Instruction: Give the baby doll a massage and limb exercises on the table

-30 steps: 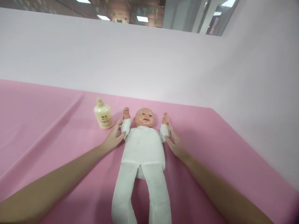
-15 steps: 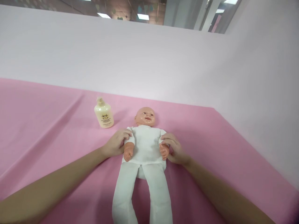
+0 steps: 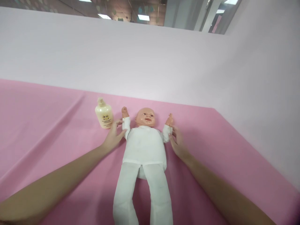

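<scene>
A baby doll (image 3: 144,145) in white clothes lies face up with both arms raised beside its head. My left hand (image 3: 113,136) holds the sleeved arm (image 3: 126,125) at the left of the picture, thumb on the sleeve and other fingertips at its outer side. On the other side, my right hand (image 3: 179,143) is loosely closed around the outer side of the opposite arm (image 3: 167,133), its fingers partly hidden. A cream pump bottle (image 3: 104,115) with a dark printed label stands just beyond my left hand.
Pink cloth (image 3: 58,125) covers the surface under the doll, with a long crease at the left. A white wall (image 3: 140,59) rises behind and along the right side. Above it, a window (image 3: 131,11) shows ceiling lights.
Both doll arms have swung from beside its body up to beside its head. My hands moved up and away from me with them. The bottle stays where it was.
</scene>
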{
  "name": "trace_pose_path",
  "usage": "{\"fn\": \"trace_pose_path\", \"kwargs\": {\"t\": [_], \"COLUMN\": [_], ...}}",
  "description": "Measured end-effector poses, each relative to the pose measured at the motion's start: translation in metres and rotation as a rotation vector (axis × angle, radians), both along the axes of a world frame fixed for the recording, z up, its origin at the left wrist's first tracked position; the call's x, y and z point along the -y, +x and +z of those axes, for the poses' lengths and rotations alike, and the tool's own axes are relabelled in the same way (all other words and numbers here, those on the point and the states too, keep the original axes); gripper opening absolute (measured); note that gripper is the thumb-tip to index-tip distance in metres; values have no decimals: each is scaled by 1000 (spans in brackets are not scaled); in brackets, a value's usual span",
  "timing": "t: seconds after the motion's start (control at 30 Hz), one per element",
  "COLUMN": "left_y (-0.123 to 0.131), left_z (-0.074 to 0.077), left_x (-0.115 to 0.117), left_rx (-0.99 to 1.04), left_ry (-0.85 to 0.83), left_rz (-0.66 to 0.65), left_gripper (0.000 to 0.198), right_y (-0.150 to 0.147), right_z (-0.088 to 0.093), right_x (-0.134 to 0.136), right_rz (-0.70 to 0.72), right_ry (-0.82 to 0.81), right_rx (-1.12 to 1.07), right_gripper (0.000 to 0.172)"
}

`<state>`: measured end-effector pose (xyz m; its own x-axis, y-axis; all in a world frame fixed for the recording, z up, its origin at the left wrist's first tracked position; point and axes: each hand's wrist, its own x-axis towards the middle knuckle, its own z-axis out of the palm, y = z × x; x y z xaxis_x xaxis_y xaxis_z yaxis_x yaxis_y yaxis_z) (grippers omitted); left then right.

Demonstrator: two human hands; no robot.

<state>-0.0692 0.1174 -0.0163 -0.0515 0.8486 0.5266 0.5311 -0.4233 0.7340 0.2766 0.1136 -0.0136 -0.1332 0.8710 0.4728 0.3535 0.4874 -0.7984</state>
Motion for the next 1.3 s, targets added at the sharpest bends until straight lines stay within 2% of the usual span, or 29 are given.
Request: {"fn": "trace_pose_path", "kwargs": {"t": [0.17, 0.37, 0.57, 0.63, 0.73, 0.87, 1.0, 1.17, 1.3], "left_y": [-2, -2, -3, -1, 2, 1, -3, -2, 1], "left_z": [-1, 1, -1, 2, 6, 8, 11, 19, 19], "left_x": [-6, -8, -7, -4, 3, 11, 19, 31, 34], "left_rx": [-7, -67, 133, 157, 131, 37, -108, -430, -549], "left_ry": [-182, -248, -297, -241, -129, 10, 174, 307, 342], "left_rz": [-41, -63, -139, -128, -107, -126, -288, -553, -609], "left_gripper": [49, 50, 57, 64, 71, 65, 56, 49, 43], "right_y": [2, 1, 2, 2, 2, 2, 4, -1, -5], "right_z": [9, 11, 8, 6, 6, 8, 12, 23, 25], "right_x": [-3, -4, -5, -4, 1, 12, 26, 35, 37], "right_rz": [-4, 22, 4, -3, 10, 39, 62, 328, 450], "right_ry": [-172, -215, -211, -160, 4, 249, 415, 608, 706], "right_rx": [70, 79, 42, 32, 47, 124, 243, 453, 522], "right_gripper": [63, 66, 64, 62, 61, 66, 69, 64, 66]}}
